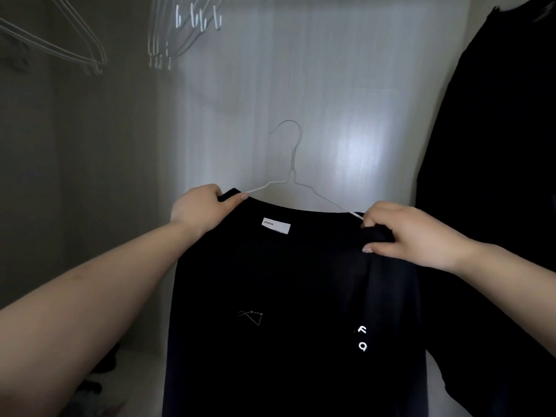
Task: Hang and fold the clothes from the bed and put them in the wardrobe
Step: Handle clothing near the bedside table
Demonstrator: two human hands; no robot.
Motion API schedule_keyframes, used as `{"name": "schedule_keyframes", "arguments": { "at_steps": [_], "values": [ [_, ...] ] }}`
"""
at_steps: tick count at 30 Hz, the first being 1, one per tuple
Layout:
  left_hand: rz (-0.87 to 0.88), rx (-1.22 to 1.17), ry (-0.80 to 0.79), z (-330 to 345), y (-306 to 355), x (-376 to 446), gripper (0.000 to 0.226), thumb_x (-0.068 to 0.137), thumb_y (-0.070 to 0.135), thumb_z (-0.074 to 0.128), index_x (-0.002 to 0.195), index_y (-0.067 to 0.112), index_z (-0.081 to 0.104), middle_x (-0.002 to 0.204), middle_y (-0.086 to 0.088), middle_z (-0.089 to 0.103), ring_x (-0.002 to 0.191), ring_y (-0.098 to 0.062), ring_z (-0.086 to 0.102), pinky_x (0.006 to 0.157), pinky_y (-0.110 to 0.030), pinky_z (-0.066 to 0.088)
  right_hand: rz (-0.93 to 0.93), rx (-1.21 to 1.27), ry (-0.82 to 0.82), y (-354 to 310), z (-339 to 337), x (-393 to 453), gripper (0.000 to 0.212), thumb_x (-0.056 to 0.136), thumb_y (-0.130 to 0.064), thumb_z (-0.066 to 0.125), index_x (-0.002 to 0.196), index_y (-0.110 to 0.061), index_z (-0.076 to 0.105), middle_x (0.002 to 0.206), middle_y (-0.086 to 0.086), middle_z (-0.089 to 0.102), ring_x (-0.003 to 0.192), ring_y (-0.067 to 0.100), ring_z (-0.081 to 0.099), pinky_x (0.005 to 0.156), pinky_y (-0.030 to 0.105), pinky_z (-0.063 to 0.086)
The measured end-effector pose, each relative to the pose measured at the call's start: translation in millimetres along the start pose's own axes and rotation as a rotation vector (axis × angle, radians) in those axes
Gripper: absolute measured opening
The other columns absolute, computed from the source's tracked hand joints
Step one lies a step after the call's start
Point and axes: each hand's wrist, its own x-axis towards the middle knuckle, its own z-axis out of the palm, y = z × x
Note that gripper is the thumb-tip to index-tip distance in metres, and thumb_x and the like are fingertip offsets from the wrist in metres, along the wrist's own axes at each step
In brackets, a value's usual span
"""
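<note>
While both hands hold it up inside the wardrobe (346,94), black shirt (294,296) hangs on white wire hanger (293,173), hook upright and free, not on any rail. Left hand (200,207): fingers pinched on shirt's collar edge at hanger's left arm. Right hand (416,236): fingers closed around bunched shoulder fabric at hanger's right arm tip. White neck label (276,225) faces camera, just below hanger. Empty hangers (180,34) above-left of it. Dark garment (496,176) hangs right of it.
</note>
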Motion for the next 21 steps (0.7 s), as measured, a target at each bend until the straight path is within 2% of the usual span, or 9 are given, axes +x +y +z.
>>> {"name": "schedule_keyframes", "arguments": {
  "at_steps": [2,3,5,6,8,10,13,16,21],
  "values": [
    [-0.049,0.014,-0.014,0.3,-1.6,4.4,0.069,0.080,0.080,0.036,0.077,0.014,0.055,0.075,-0.002,0.064,0.071,-0.021,0.060,0.055,-0.029,0.038,0.008,0.042,0.040,-5.7,-5.7,2.4,0.041,0.079,-0.024,0.076,0.094,-0.042,0.042,0.114,-0.018,0.051,0.095,-0.007,0.053,0.081,0.008,0.038],
    [-0.059,0.020,-0.011,0.4,-0.5,6.1,0.070,0.080,0.080,0.034,0.078,0.014,0.054,0.076,-0.003,0.063,0.072,-0.022,0.060,0.056,-0.029,0.038,0.038,0.088,0.050,-9.0,-9.9,3.3,0.046,0.078,-0.024,0.076,0.103,-0.044,0.042,0.113,-0.024,0.049,0.088,-0.014,0.053,0.077,0.004,0.037],
    [-0.076,0.011,-0.009,1.1,5.1,9.8,0.070,0.080,0.081,0.032,0.079,0.014,0.052,0.079,-0.003,0.060,0.075,-0.023,0.059,0.058,-0.030,0.039,0.139,0.208,0.017,-15.1,-20.0,5.6,0.064,0.078,-0.026,0.076,0.124,-0.049,0.038,0.109,-0.031,0.050,0.068,-0.007,0.057,0.068,0.008,0.042],
    [-0.081,0.002,-0.010,1.6,8.8,12.1,0.071,0.079,0.082,0.031,0.081,0.014,0.052,0.081,-0.002,0.060,0.078,-0.024,0.059,0.060,-0.031,0.039,0.188,0.240,-0.022,-16.6,-25.0,7.0,0.065,0.079,-0.027,0.075,0.127,-0.050,0.037,0.108,-0.026,0.055,0.069,0.000,0.060,0.070,0.012,0.046],
    [-0.088,-0.031,-0.022,2.3,17.9,17.5,0.073,0.077,0.084,0.031,0.088,0.015,0.053,0.086,-0.001,0.059,0.082,-0.024,0.059,0.063,-0.032,0.040,0.220,0.242,-0.089,-18.5,-32.4,12.1,0.042,0.082,-0.027,0.071,0.117,-0.042,0.054,0.102,-0.005,0.064,0.084,0.014,0.063,0.083,0.022,0.048],
    [-0.096,-0.111,-0.029,4.0,29.7,24.6,0.074,0.078,0.082,0.032,0.097,0.015,0.055,0.093,-0.001,0.060,0.083,-0.022,0.058,0.064,-0.032,0.039,0.196,0.296,-0.039,-20.6,-38.3,17.3,0.017,0.088,-0.020,0.065,0.100,-0.032,0.064,0.089,0.001,0.069,0.080,0.018,0.062,0.081,0.025,0.049],
    [-0.085,-0.317,-0.013,3.1,57.1,33.1,0.069,0.083,0.074,0.040,0.116,0.015,0.055,0.113,-0.005,0.057,0.091,-0.021,0.055,0.068,-0.033,0.040,0.221,0.413,0.121,-15.6,-52.5,20.5,0.021,0.091,-0.006,0.056,0.087,-0.025,0.065,0.081,-0.005,0.070,0.076,0.007,0.060,0.077,0.026,0.046],
    [-0.024,-0.572,-0.037,2.1,93.5,41.4,0.071,0.085,0.066,0.050,0.138,0.019,0.041,0.139,-0.009,0.043,0.119,-0.026,0.052,0.095,-0.037,0.044,0.281,0.433,0.235,-2.9,-76.6,20.5,0.023,0.091,-0.005,0.053,0.085,-0.022,0.066,0.088,0.009,0.070,0.079,0.016,0.060,0.080,0.038,0.047],
    [0.158,-0.804,-0.105,-8.4,171.4,47.5,0.086,0.080,0.068,0.051,0.149,0.022,0.029,0.155,-0.007,0.029,0.142,-0.023,0.030,0.116,-0.041,0.027,0.358,0.302,0.403,6.1,-138.0,22.5,0.023,0.091,-0.005,0.053,0.083,-0.022,0.066,0.076,0.000,0.065,0.071,0.013,0.055,0.070,0.029,0.043]
  ]
}}
